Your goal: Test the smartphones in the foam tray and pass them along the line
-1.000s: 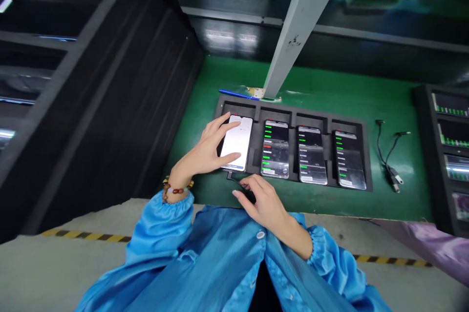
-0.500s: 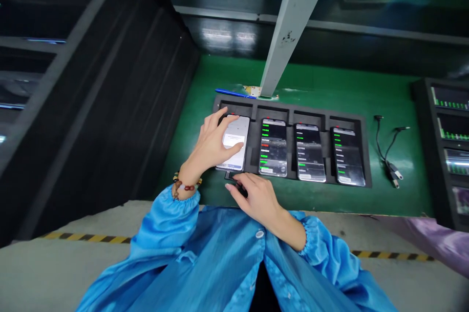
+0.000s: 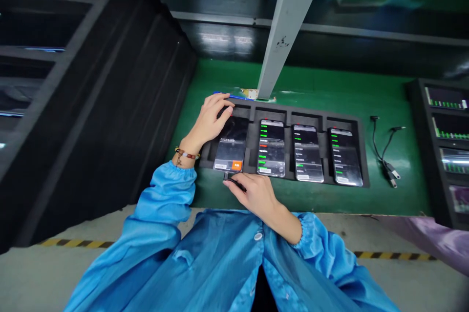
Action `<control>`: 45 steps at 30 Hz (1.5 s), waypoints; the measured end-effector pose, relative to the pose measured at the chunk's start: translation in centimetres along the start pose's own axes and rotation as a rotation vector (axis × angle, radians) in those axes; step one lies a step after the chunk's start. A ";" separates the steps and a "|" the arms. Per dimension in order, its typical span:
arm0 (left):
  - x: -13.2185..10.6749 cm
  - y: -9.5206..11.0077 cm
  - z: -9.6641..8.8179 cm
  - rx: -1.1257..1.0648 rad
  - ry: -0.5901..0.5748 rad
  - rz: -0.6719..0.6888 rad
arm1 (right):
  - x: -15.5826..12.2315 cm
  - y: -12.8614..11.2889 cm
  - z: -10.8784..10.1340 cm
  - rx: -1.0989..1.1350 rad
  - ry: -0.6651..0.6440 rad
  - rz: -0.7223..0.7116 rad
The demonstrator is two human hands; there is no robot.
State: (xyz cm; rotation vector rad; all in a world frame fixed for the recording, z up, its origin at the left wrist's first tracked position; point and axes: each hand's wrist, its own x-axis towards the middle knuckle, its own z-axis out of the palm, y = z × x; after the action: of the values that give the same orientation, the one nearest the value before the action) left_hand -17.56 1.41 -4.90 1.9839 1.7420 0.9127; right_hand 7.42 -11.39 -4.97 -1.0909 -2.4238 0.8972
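A black foam tray [image 3: 362, 156] on the green bench holds several phones side by side. My left hand [image 3: 209, 119] curls over the top left corner of the leftmost phone [image 3: 231, 151], whose screen is dark with a small orange box. My right hand [image 3: 252, 196] pinches a black cable plug [image 3: 231, 180] at that phone's bottom edge. The three other phones [image 3: 307, 152] show lists with green bars.
A grey post [image 3: 284, 29] rises behind the tray, with a blue pen [image 3: 220, 94] at its foot. Loose black cables [image 3: 384, 148] lie right of the tray. A black rack with lit phones [image 3: 445, 134] stands at the right, a large black rack [image 3: 91, 92] at the left. A purple sleeve [image 3: 436, 243] shows at lower right.
The leftmost phone's screen went from white to dark with an orange box. My left hand slid from its screen up to its top corner. My right hand brought the plug up to its bottom edge.
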 end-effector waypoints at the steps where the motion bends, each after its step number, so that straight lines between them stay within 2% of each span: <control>1: 0.1 0.0 0.1 0.002 0.006 -0.001 | 0.0 0.2 -0.1 0.006 -0.005 -0.004; 7: -0.6 1.3 0.8 0.044 0.058 -0.102 | -0.3 1.5 -2.2 0.122 -0.062 -0.030; 11: -1.2 2.5 1.2 0.062 0.100 -0.197 | -1.2 1.0 -3.1 0.106 -0.052 0.004; 16: -1.8 3.3 1.4 0.089 0.120 -0.219 | -1.9 -1.2 -1.9 -0.125 0.100 0.097; 22: -2.6 4.0 1.6 0.116 0.144 -0.221 | -2.0 -2.6 -0.8 -0.313 0.204 0.119; 28: -3.4 4.6 1.8 0.126 0.150 -0.219 | -3.2 -3.4 -0.5 -0.304 0.237 0.199; 36: -2.8 3.5 1.9 0.087 0.150 -0.193 | -3.9 -4.0 0.2 -0.313 0.219 0.290; 45: -3.0 3.1 1.9 0.055 0.151 -0.169 | -3.8 -4.4 0.8 -0.368 0.273 0.317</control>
State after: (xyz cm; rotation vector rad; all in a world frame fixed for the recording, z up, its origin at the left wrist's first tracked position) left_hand -14.05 -1.83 -5.05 1.8082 2.0031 0.9886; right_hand 7.09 -16.82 -2.81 -1.6450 -2.2726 0.3517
